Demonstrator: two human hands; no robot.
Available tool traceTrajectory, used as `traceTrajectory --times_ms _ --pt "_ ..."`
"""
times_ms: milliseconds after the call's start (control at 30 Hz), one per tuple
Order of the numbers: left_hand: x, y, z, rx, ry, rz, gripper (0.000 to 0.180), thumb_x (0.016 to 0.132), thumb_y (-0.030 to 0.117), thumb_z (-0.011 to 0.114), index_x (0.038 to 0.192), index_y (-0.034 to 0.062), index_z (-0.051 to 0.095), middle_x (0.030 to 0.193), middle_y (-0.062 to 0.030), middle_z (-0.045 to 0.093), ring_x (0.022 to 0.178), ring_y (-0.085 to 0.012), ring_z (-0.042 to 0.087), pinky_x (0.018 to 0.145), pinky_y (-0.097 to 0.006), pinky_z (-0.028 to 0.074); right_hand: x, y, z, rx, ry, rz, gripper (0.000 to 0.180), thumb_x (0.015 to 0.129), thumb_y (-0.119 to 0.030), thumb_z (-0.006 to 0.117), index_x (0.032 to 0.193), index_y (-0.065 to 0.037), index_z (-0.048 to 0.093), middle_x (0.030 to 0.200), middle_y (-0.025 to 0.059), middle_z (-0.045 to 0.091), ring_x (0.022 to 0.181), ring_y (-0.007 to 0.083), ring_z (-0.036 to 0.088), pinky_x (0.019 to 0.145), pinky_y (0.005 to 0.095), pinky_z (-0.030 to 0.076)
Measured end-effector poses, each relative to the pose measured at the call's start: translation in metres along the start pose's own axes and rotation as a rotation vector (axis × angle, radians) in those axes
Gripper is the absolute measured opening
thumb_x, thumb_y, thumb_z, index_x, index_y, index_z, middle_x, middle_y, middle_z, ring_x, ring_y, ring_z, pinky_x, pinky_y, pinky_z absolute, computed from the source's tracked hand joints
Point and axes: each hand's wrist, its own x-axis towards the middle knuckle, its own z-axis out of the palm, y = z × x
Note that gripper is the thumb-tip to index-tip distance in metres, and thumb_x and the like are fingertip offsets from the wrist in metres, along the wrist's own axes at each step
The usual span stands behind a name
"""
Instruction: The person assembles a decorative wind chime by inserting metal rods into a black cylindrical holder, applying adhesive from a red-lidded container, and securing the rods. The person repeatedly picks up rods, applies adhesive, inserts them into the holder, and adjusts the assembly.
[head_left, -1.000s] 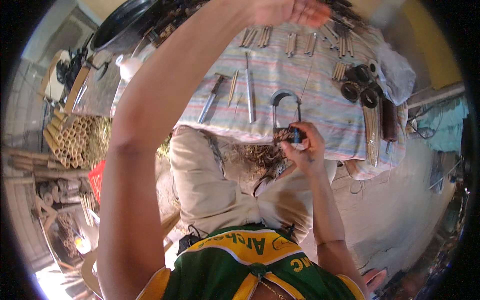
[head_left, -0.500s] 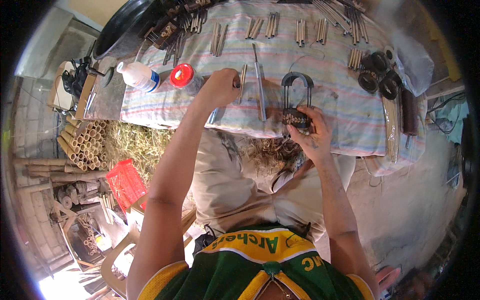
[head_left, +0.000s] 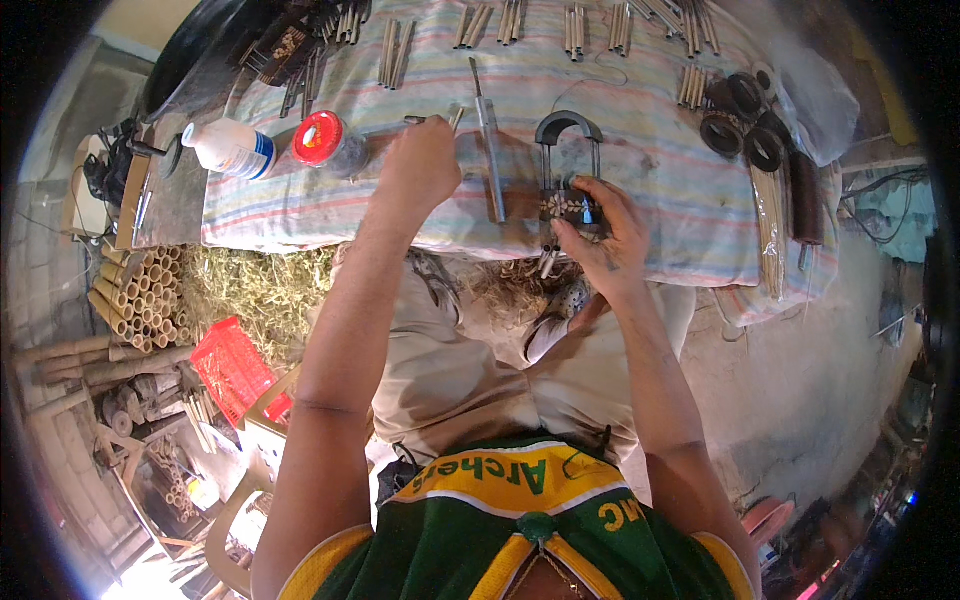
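Observation:
My right hand [head_left: 608, 232] holds a dark piece with a pale flower pattern [head_left: 568, 207] between thumb and fingers, near the cloth's front edge. Thin rods join this piece to a dark curved arch [head_left: 570, 124] beyond it, and short tube ends poke out on the near side. My left hand [head_left: 420, 168] is closed above the cloth. A short dark tip and a pale stick [head_left: 457, 117] show beyond its fingers; what it grips is mostly hidden. Between the hands lies a slim metal tool [head_left: 490, 150] with a thin pointed end.
A striped cloth [head_left: 690, 225] covers the table. At left stand a white bottle [head_left: 228, 150] and a red-lidded jar [head_left: 318, 140]. Bundles of thin tubes [head_left: 397, 53] line the far side. Dark rings [head_left: 722, 135] and a plastic bag [head_left: 815, 100] lie at right.
My left hand has turned, and the dark tip now points away to the left. The patterned piece is tilted differently, with tube ends now showing below it. The whole view has shifted somewhat.

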Motion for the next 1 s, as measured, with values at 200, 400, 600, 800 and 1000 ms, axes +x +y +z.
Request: traceTrajectory --times_ms 200,400,600,800,1000 --pt "-0.017 -0.006 0.001 -0.304 0.231 0.131 0.016 0.076 0.002 0.063 0.091 -0.0036 0.065 0.093 -0.0244 0.068 0.085 -0.0421 0.067 0.076 -0.05 0.052 0.0 -0.001 -0.001 0.104 -0.019 0.006 0.05 0.075 -0.017 0.086 0.12 -0.006 0.067 0.115 0.0178 0.066 0.096 0.0272 0.07 0.083 0.0355 0.056" --pt "-0.031 -0.012 0.017 -0.827 0.361 -0.035 0.016 0.084 0.0 0.067 0.099 -0.0032 0.059 0.091 -0.02 0.069 0.074 -0.0253 0.07 0.067 -0.034 0.054 0.002 -0.005 -0.002 0.08 -0.036 -0.034 0.05 0.077 -0.014 0.085 0.122 -0.004 0.064 0.116 0.0177 0.065 0.096 0.0265 0.07 0.083 0.0346 0.056" --pt "-0.048 -0.015 0.017 -1.012 0.446 -0.04 0.014 0.089 -0.001 0.066 0.101 -0.0025 0.06 0.094 -0.0184 0.069 0.077 -0.0209 0.07 0.069 -0.031 0.054 0.0 -0.007 0.0 0.148 -0.042 0.026 0.05 0.078 -0.013 0.083 0.123 -0.003 0.063 0.114 0.0171 0.066 0.097 0.0258 0.069 0.085 0.0343 0.055" --pt "-0.06 -0.008 0.025 -0.389 0.236 0.33 0.018 0.085 0.004 0.068 0.103 0.0019 0.068 0.099 -0.0145 0.069 0.083 -0.0338 0.068 0.072 -0.039 0.056 0.001 -0.004 0.001 0.055 -0.029 -0.015 0.05 0.078 -0.013 0.082 0.123 -0.003 0.063 0.113 0.0164 0.066 0.097 0.025 0.068 0.085 0.0338 0.054" --pt "-0.055 -0.003 0.033 -0.299 0.223 0.265 0.016 0.086 0.008 0.069 0.1 0.0018 0.071 0.096 -0.0163 0.07 0.079 -0.0351 0.068 0.068 -0.041 0.055 0.001 -0.002 0.001 0.058 -0.02 -0.039 0.05 0.079 -0.014 0.082 0.124 -0.003 0.063 0.114 0.0172 0.065 0.097 0.0246 0.068 0.085 0.033 0.055"
